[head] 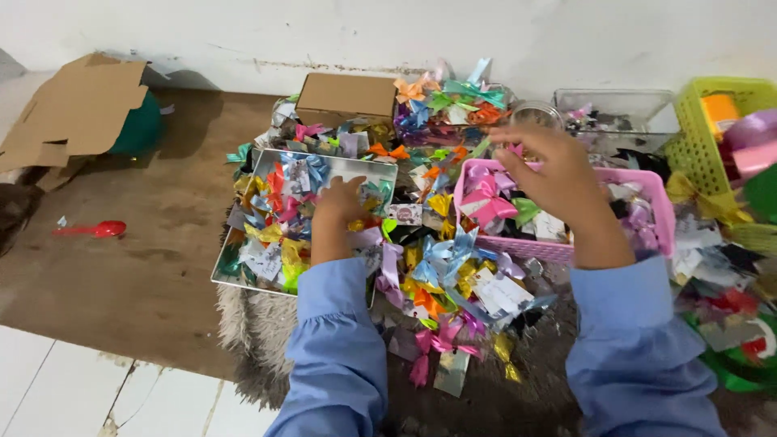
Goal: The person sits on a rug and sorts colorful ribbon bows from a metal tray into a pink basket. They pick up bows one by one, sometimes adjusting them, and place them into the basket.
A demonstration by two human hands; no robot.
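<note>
Hands: our left hand (338, 204) rests loosely among ribbon bows (283, 202) in the tray (324, 162).
Right: our right hand (558, 174) hovers over the pink basket (664, 214), grip unclear.

A home floor used for craftwork: tiles (73, 380), shaggy rug (251, 324), heaped ribbon bows (441, 259).

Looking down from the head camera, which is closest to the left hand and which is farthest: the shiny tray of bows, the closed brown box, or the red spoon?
1. Shiny rectangular metal tray of ribbon bows: the left hand rests on it.
2. Closed brown cardboard box: behind the tray, by the wall.
3. Red plastic spoon: far to the left, alone on the brown floor.
</note>
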